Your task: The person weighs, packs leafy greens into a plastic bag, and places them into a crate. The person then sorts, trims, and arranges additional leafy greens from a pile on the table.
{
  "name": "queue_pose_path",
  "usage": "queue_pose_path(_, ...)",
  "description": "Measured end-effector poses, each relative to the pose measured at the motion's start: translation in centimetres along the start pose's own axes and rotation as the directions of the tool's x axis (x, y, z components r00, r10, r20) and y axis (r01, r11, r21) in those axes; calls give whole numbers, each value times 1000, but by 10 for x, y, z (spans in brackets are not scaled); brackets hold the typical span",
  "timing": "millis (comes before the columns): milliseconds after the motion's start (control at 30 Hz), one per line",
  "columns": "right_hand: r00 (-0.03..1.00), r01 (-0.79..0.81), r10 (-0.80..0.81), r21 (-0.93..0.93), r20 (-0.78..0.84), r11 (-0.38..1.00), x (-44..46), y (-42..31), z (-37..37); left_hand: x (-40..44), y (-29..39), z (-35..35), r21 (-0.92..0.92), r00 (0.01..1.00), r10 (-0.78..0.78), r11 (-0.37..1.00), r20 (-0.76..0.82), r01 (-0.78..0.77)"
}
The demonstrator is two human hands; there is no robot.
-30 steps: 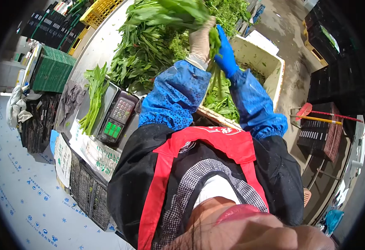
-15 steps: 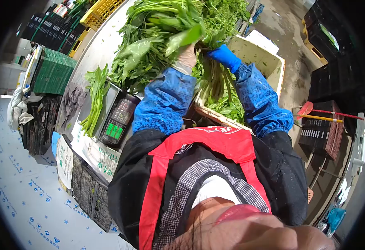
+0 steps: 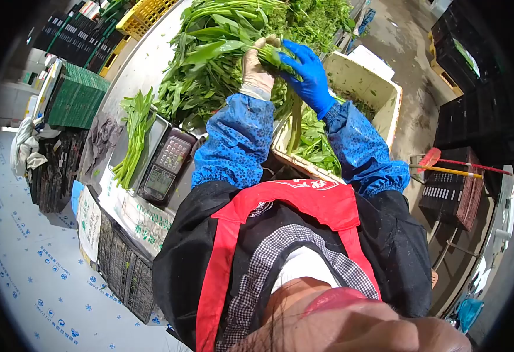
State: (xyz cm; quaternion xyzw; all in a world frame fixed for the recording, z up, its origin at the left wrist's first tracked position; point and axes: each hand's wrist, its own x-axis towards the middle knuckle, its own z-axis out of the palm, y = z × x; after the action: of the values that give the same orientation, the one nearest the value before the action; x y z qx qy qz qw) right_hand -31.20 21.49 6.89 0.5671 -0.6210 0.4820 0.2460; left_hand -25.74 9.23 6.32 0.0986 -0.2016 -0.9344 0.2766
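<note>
My left hand [image 3: 258, 67], in a cream glove, is closed around a bunch of leafy greens [image 3: 216, 51], with long leaves pointing left. Against the stem side of that bunch is my right hand [image 3: 309, 76] in a blue glove, its fingers curved around the greens. Several long stems [image 3: 295, 126] hang below the right hand, over a white foam box [image 3: 393, 97] with loose leaves inside. A large heap of greens [image 3: 192, 82] lies on the table behind and left of my hands. The fingertips of the right hand are partly hidden by leaves.
Left of my arms, a small bundle of green stalks [image 3: 132, 141] lies on the tray of a digital scale [image 3: 168, 167]. A grey cloth [image 3: 101, 146] hangs at the table edge. Further off are a yellow crate [image 3: 142, 17] and stacked green crates [image 3: 78, 94].
The bunch has been lowered and its leaves lie further left. My right hand has turned, with its fingers now reaching toward the left hand. Fewer stems hang beneath it. The scale display is no longer lit green.
</note>
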Motion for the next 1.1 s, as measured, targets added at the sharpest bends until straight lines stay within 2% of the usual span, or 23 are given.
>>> queue_pose_path(67, 955, 289, -290, 18, 62, 957, -4, 8, -5, -3, 6, 1, 20, 1000, -20, 1000, 18, 20)
queue_pose_path(100, 956, 288, -288, 20, 63, 958, -12, 8, -12, -5, 9, 1, 31, 999, -30, 999, 25, 30)
queue_pose_path(133, 944, 107, -119, 59, 307, 993, -22, 5, -21, -6, 14, 1, 32, 999, -30, 999, 21, 29)
queue_pose_path(167, 846, -78, 39, 51, 532, 996, -33, 6, -29, -6, 19, 0, 2, 999, 0, 1000, 33, 0)
queue_pose_path(233, 582, -164, 235, -171, 778, 971, -51, 26, -44, -3, 31, 0, -63, 996, 66, 996, 54, -63)
queue_pose_path(267, 583, -163, 231, -167, 779, 972, -68, 41, -51, -3, 33, -1, -62, 996, 70, 996, 53, -67)
queue_pose_path(333, 618, -93, 322, -340, 717, 936, -94, 67, -57, -5, 39, -1, -69, 986, 89, 994, 140, -80)
queue_pose_path(367, 619, -91, 322, -341, 717, 936, -86, 63, -56, -4, 40, -1, -73, 978, 96, 994, 185, -84)
queue_pose_path(400, 652, -260, 372, -266, 661, 928, -68, 50, -56, -4, 40, -1, -75, 978, 95, 994, 188, -82)
queue_pose_path(467, 674, -559, 497, -63, 546, 827, -42, 26, -52, -3, 32, -2, -100, 977, 54, 994, 208, -34)
queue_pose_path(500, 674, -560, 501, -66, 542, 826, -38, 20, -43, -2, 31, -1, -113, 975, 35, 994, 220, -10)
queue_pose_path(600, 837, -470, 468, -64, 284, 880, -32, 17, -22, -8, 22, 5, -115, 971, 35, 993, 237, -7)
queue_pose_path(633, 838, -469, 467, -65, 282, 881, -33, 19, -19, -10, 20, 7, -118, 969, 38, 993, 244, -9)
queue_pose_path(733, 835, -548, 527, 156, 158, 822, -34, 23, -10, -14, 22, 12, -138, 966, 41, 990, 254, -6)
queue_pose_path(867, 772, -636, 598, 263, 215, 726, -35, 24, 1, -12, 25, 11, -139, 967, 50, 990, 250, -15)
queue_pose_path(1033, 799, -600, 583, 257, 148, 757, -39, 25, 5, -8, 24, 10, -153, 958, 25, 988, 284, 19)
queue_pose_path(1100, 766, -636, 620, 346, 169, 690, -33, 17, 3, -7, 22, 10, -137, 960, 26, 990, 278, 13)
